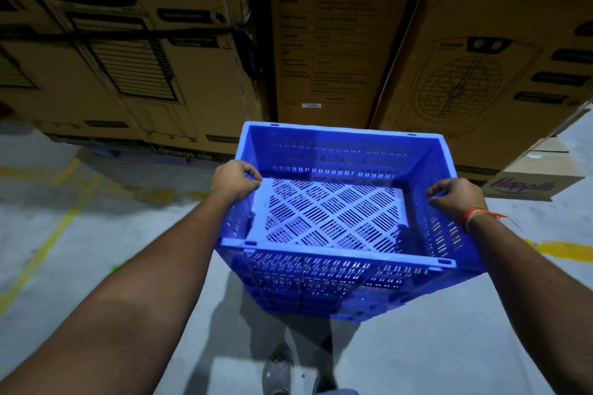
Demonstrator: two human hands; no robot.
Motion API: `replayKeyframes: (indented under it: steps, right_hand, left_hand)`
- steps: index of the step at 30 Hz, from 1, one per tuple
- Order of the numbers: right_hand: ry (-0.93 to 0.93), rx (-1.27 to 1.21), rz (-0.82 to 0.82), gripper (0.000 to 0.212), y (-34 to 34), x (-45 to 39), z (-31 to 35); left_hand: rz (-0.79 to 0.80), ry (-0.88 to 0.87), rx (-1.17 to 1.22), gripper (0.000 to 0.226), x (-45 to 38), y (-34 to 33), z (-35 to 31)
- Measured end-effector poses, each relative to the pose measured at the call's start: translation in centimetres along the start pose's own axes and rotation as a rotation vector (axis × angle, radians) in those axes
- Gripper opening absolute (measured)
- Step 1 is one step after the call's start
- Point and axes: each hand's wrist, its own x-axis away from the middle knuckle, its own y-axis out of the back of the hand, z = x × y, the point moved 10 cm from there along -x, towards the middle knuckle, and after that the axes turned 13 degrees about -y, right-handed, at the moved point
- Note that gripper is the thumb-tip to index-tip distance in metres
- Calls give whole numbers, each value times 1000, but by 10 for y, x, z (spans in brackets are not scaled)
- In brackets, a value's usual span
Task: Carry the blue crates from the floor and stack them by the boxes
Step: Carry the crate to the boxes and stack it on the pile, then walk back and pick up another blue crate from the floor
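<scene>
A blue slotted plastic crate hangs in front of me above the grey floor, its open top toward me and nothing inside. My left hand grips the left rim, fingers curled over the edge. My right hand, with an orange thread at the wrist, grips the right rim the same way. More blue plastic shows under the crate's near wall; whether that is a second crate I cannot tell. The stacked cardboard boxes stand right behind the crate's far edge.
Tall brown cartons fill the whole back of the view. A small carton with purple lettering sits on the floor at the right. Yellow floor lines run across the concrete at left. My shoes show below the crate.
</scene>
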Motion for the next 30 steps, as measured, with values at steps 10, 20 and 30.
replayKeyframes:
  steps: [10, 20, 30]
  right_hand:
    - [20, 29, 4, 15, 2, 1, 0]
    - [-33, 16, -116, 46, 9, 21, -20]
    - [-25, -491, -390, 29, 55, 132, -71]
  left_hand:
    - [16, -1, 15, 7, -5, -4, 1]
    - [-56, -44, -260, 38, 11, 3, -11]
    - [75, -582, 111, 31, 39, -71, -198]
